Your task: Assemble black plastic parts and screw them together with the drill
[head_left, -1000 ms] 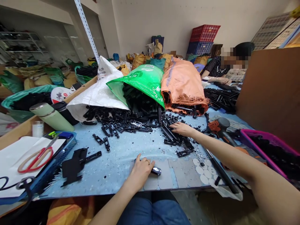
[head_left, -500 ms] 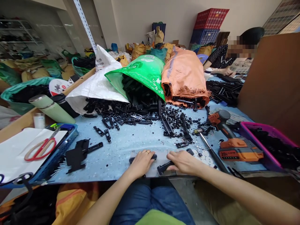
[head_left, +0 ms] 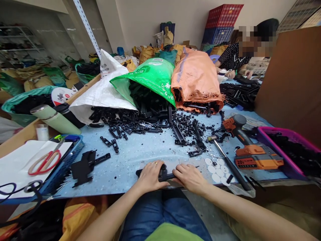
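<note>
At the table's front edge, my left hand (head_left: 151, 176) is closed around a short black plastic arm piece (head_left: 164, 170). My right hand (head_left: 189, 177) grips a long black plastic bar (head_left: 171, 176), whose left end meets the piece in my left hand. Fingers cover most of both parts, so whether they are joined cannot be seen. Right of my right hand lie several white round discs (head_left: 215, 174) and a hammer (head_left: 229, 164). To the left rests a black flat bracket (head_left: 84, 167) with an arm sticking out.
White, green (head_left: 147, 77) and orange (head_left: 197, 77) sacks spill black parts and screws (head_left: 187, 125) across the back. A cordless drill (head_left: 258, 157) and pink bin (head_left: 265, 129) stand right. Red scissors (head_left: 45, 163) lie left, above a blue basket (head_left: 81, 144). A co-worker (head_left: 233, 57) sits behind a brown board (head_left: 288, 70).
My right hand has moved left with the black bar, bringing its end against the piece in my left hand. The white discs are now more exposed.
</note>
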A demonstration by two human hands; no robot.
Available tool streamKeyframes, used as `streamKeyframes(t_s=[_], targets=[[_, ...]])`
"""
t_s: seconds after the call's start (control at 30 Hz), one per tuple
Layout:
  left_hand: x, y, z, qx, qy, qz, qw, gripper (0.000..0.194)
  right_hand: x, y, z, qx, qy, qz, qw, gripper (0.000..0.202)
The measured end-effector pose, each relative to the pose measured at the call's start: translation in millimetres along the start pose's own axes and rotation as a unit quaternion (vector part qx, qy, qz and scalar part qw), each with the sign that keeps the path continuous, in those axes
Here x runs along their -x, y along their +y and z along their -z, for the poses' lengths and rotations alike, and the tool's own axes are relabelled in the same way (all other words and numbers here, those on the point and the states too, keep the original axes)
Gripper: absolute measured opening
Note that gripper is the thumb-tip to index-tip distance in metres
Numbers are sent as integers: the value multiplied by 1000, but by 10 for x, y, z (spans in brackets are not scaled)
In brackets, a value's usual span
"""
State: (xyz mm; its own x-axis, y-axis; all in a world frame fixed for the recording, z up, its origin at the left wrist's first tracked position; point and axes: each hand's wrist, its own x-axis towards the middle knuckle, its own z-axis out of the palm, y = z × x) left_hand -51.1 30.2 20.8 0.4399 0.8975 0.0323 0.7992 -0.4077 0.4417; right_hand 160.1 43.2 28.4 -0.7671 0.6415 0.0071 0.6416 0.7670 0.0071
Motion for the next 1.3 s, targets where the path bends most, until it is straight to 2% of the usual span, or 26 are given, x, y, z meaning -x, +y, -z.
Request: streamKeyframes(t_s=[0.1, 0.23, 0.37, 0.47, 0.53, 0.63, 0.7, 0.8, 0.9, 1.0, 1.07, 1.1, 1.17, 1.23, 1.3], targets=[[18, -31, -37, 6, 29, -13, 999, 44, -48, -28, 129, 22, 12, 9, 1000, 22], [41, -25, -89, 2, 52, -2, 999, 41, -130, 72, 188, 21, 6, 41, 999, 24], [-87, -36, -92, -11, 5, 2, 1000, 53, -136, 287, 30, -37, -9, 63, 997, 33], [-503, -141, -26, -16, -1, -4, 1000, 50, -60, 426, -135, -86, 5, 51, 995, 38], [-928, -249, 33, -38, 34, 53, 997, 34, 9, 475, -214, -108, 14, 38, 993, 37], [-1583, -388, 71, -51, 55, 89, 993, 32, 85, 484, -274, -132, 16, 19, 991, 35], [-1917, -427, 35, -53, 51, 99, 992, 31, 110, 458, -294, -141, 18, 5, 990, 34], [-2221, -408, -84, -59, 42, 116, 991, 26, 131, 393, -310, -150, 23, -15, 988, 33], [-2373, -354, -189, -65, 31, 122, 990, 25, 130, 377, -280, -164, 23, -14, 986, 32], [-2405, -331, -213, -72, 2, 119, 990, 25, 16, 585, -174, -173, 60, -24, 983, 32], [-2313, -352, -185, -80, -19, 115, 990, 24, -165, 897, -77, -146, 96, -90, 981, 30], [-2223, -373, -161, -88, -26, 115, 989, 21, -281, 1090, -31, -121, 105, -138, 977, 29], [-1961, -434, -99, -106, -34, 119, 987, 18, -534, 1492, 36, -42, 73, -234, 969, 28], [-1634, -503, -35, -126, -35, 125, 983, 21, -769, 1830, 55, -14, 65, -275, 959, 26], [-1323, -560, 10, -143, -28, 127, 981, 26, -950, 2042, 34, -8, 57, -287, 956, 24]])
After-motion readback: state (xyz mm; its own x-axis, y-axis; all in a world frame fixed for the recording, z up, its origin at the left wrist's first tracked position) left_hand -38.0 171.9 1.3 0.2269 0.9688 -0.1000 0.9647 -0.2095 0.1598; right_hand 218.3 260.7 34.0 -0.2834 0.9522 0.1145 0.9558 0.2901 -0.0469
